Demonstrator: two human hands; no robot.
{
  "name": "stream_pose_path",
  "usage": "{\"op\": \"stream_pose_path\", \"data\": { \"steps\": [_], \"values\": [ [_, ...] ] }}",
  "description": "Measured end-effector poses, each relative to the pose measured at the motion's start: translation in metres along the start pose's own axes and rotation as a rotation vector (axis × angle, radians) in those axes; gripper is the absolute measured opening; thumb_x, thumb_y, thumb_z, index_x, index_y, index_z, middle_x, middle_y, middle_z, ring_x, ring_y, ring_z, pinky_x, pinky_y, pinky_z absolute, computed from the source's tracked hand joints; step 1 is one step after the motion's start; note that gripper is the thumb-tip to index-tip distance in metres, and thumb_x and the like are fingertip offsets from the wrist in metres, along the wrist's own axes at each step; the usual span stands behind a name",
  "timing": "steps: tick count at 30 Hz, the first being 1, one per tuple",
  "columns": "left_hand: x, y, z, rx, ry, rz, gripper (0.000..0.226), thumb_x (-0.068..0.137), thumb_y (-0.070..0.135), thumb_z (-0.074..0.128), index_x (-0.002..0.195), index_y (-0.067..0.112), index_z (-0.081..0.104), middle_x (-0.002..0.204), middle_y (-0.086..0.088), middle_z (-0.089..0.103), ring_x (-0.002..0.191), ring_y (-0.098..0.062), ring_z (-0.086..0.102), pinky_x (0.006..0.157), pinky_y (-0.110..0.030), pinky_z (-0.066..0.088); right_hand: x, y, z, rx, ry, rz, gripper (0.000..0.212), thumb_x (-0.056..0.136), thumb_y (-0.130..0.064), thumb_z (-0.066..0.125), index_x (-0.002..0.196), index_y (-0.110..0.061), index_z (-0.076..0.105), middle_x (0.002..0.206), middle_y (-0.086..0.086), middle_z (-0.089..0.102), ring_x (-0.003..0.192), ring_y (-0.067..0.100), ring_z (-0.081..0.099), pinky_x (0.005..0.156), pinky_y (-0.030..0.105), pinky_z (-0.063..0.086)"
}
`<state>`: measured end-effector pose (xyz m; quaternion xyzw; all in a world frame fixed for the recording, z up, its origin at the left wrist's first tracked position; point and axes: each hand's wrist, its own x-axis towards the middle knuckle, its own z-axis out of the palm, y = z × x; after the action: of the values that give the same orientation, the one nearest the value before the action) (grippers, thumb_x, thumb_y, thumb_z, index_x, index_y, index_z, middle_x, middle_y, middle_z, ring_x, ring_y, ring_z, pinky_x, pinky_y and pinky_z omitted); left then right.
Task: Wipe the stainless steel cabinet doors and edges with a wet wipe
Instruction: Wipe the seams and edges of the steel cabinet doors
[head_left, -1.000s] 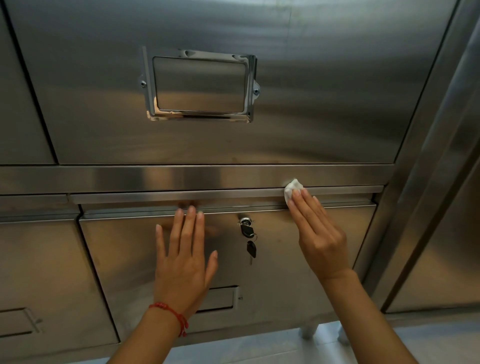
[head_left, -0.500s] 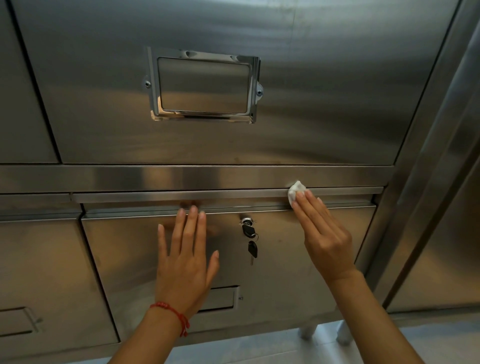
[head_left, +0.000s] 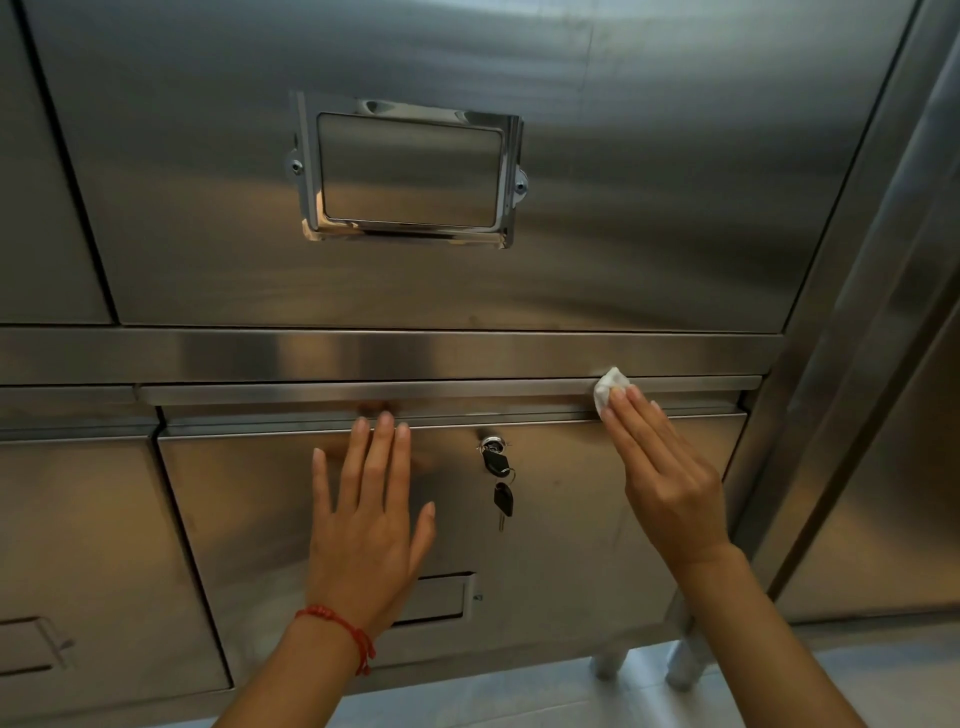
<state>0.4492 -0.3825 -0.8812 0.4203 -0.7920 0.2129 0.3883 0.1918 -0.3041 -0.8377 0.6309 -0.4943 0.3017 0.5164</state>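
A stainless steel cabinet fills the head view. Its lower door (head_left: 561, 519) has a long handle edge (head_left: 363, 391) along the top. My right hand (head_left: 670, 478) presses a small white wet wipe (head_left: 609, 388) against that edge near its right end, fingers straight. My left hand (head_left: 366, 514) lies flat on the lower door, fingers straight and together, with a red thread bracelet on the wrist. Most of the wipe is hidden under my right fingertips.
A lock with two dangling keys (head_left: 500, 480) sits between my hands. The upper door (head_left: 649, 208) carries a shiny label holder (head_left: 408, 171). Another door (head_left: 78, 545) is at the left, a steel upright (head_left: 841, 322) at the right, cabinet legs (head_left: 680, 665) on pale floor below.
My right hand has slid the wipe a little to the right along the handle edge. My left hand has stayed flat on the door.
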Motion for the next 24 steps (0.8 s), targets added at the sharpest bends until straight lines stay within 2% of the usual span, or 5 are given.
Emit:
{"op": "stream_pose_path", "data": {
  "steps": [6, 10, 14, 20, 24],
  "values": [
    [0.001, 0.000, 0.000, -0.004, -0.014, -0.006, 0.063, 0.097, 0.046, 0.008, 0.142, 0.003, 0.022, 0.149, -0.016, 0.020, 0.144, -0.021, -0.004, 0.112, -0.054, 0.009, 0.001, -0.002, -0.002, 0.006, -0.014, 0.040, 0.043, 0.071, 0.018, 0.069, 0.112, 0.008, 0.064, 0.119, 0.025, 0.059, 0.112, 0.034, 0.057, 0.090, 0.048, 0.050],
    [0.000, 0.000, 0.000, -0.007, -0.013, -0.009, 0.063, 0.098, 0.045, 0.009, 0.142, 0.002, 0.023, 0.149, -0.019, 0.026, 0.144, -0.022, -0.003, 0.111, -0.055, 0.011, 0.001, 0.001, -0.004, 0.002, -0.025, 0.016, 0.039, 0.074, 0.017, 0.065, 0.112, 0.007, 0.063, 0.119, 0.024, 0.060, 0.112, 0.035, 0.057, 0.090, 0.049, 0.049],
    [0.000, 0.000, -0.001, -0.016, -0.008, -0.007, 0.063, 0.098, 0.045, 0.009, 0.142, 0.003, 0.023, 0.148, -0.019, 0.026, 0.144, -0.022, -0.001, 0.111, -0.055, 0.012, -0.003, 0.009, -0.008, -0.011, -0.018, 0.107, 0.046, 0.067, 0.024, 0.068, 0.111, 0.009, 0.064, 0.118, 0.026, 0.059, 0.110, 0.038, 0.058, 0.088, 0.052, 0.050],
    [0.000, 0.001, 0.000, -0.023, 0.008, -0.004, 0.065, 0.089, 0.040, 0.032, 0.141, 0.002, 0.023, 0.148, -0.019, 0.025, 0.144, -0.022, -0.002, 0.110, -0.057, 0.013, 0.001, -0.001, -0.006, 0.022, -0.036, 0.065, 0.044, 0.069, 0.021, 0.068, 0.111, 0.008, 0.064, 0.118, 0.025, 0.060, 0.110, 0.036, 0.058, 0.088, 0.050, 0.051],
    [0.000, 0.000, -0.001, -0.026, -0.001, -0.002, 0.062, 0.095, 0.044, 0.020, 0.141, 0.003, 0.023, 0.148, -0.018, 0.024, 0.144, -0.021, -0.003, 0.111, -0.055, 0.011, -0.003, 0.008, -0.007, -0.009, -0.033, 0.080, 0.040, 0.074, 0.020, 0.062, 0.113, 0.009, 0.063, 0.120, 0.026, 0.059, 0.112, 0.037, 0.057, 0.090, 0.051, 0.048]
  ]
}}
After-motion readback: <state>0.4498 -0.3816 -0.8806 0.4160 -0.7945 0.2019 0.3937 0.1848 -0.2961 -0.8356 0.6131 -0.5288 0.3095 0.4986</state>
